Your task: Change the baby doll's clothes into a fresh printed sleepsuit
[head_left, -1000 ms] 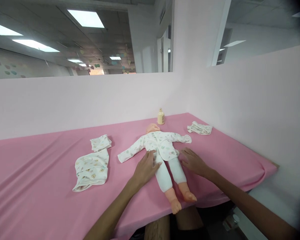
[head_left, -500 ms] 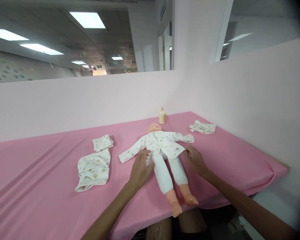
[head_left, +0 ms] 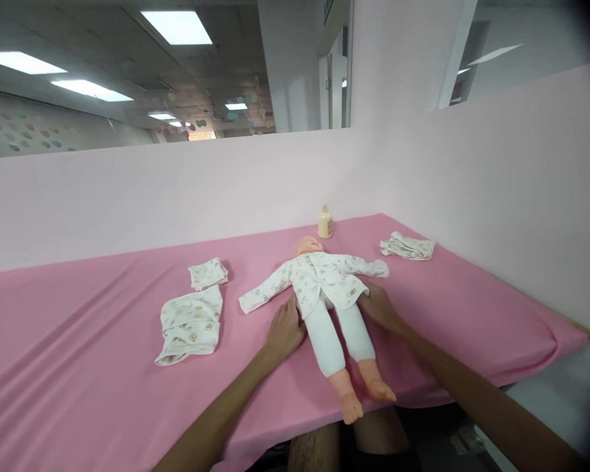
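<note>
A baby doll point(head_left: 330, 288) lies face up on the pink table point(head_left: 78, 341), its head toward the wall and its bare feet over the front edge. It wears a white printed jacket and white trousers. My left hand point(head_left: 285, 324) is at the doll's left hip, fingers at the jacket's hem. My right hand point(head_left: 377, 306) is at the other hip, fingertips tucked under the jacket's edge. How firmly either hand grips the cloth I cannot tell.
Two folded printed baby garments, a large one point(head_left: 191, 324) and a small one point(head_left: 207, 273), lie left of the doll. Another crumpled garment point(head_left: 407, 246) lies at the back right. A small cream bottle point(head_left: 325, 223) stands by the pink partition wall. My knees show below the table's front edge.
Both hands have closed in on the doll's hips from either side, the right one sliding under the jacket's hem. The camera has tilted slightly, shifting the scene right.
</note>
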### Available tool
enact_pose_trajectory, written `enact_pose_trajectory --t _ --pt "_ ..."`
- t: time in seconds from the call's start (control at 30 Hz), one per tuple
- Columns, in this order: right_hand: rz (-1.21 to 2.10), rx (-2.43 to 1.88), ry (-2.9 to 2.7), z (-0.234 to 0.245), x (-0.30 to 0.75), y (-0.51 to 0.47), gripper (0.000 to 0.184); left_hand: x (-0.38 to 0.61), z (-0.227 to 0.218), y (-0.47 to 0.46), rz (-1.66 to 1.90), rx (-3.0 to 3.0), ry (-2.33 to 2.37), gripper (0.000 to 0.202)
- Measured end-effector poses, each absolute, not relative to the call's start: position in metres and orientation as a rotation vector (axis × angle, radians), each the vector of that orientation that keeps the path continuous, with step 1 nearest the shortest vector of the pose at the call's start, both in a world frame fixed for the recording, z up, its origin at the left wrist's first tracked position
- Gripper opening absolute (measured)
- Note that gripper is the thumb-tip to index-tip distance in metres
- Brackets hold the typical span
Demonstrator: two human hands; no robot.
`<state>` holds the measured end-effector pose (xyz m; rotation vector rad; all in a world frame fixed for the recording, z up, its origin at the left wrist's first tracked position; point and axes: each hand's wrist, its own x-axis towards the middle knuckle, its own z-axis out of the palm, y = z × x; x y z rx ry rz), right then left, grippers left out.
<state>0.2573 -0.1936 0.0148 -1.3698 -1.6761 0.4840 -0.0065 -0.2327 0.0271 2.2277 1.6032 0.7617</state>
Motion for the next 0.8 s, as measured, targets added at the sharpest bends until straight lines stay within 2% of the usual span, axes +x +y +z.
enact_pose_trajectory --t 0.2,0.33,0.47,0.53,0.67,0.8 --pt "0.486 -1.494 -1.556 0.016 0.254 -0.201 0.03 -0.002 0.025 -0.229 0.792 2.198 1.69 0.074" --pt "0.601 -1.414 -1.675 0.02 0.255 -0.207 0.023 -0.006 0.021 -0.223 0.827 2.122 1.689 0.069" --pt "0.575 -1.39 -1.767 0.017 0.261 -0.207 0.03 -0.014 0.022 -0.225 0.852 2.092 1.635 0.064" --pt "0.51 -1.42 -1.799 0.013 0.265 -0.205 0.029 -0.017 0.025 -0.226 0.872 2.077 1.582 0.058" --pt "0.484 -1.529 -1.791 0.008 0.276 -0.2 0.023 -0.023 0.033 -0.223 0.963 1.955 1.667 0.027" --pt "0.522 -1.586 -1.844 0.014 0.291 -0.194 0.019 -0.031 0.039 -0.217 0.992 1.844 1.635 0.028"
